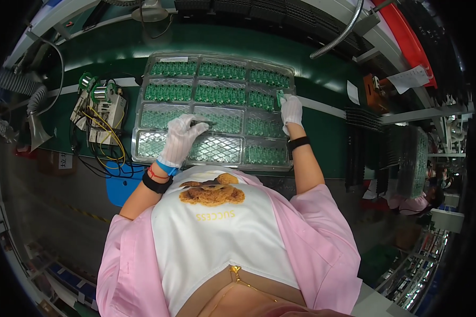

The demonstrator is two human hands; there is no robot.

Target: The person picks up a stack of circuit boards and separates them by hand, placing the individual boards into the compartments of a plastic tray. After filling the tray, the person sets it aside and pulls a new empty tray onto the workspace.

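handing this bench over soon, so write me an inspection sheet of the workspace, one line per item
Surface: green bench under a clear compartment tray
Job's things: green circuit boards in rows inside the tray
Clutter: white boxy equipment with metal spools, left of the tray
Grips: gloved right grip pinches a green board near the tray's right edge; gloved left grip over the tray, hold unclear
Cables: yellow and black cables, tangled by the equipment
Surroundings: black racks and red bin, right
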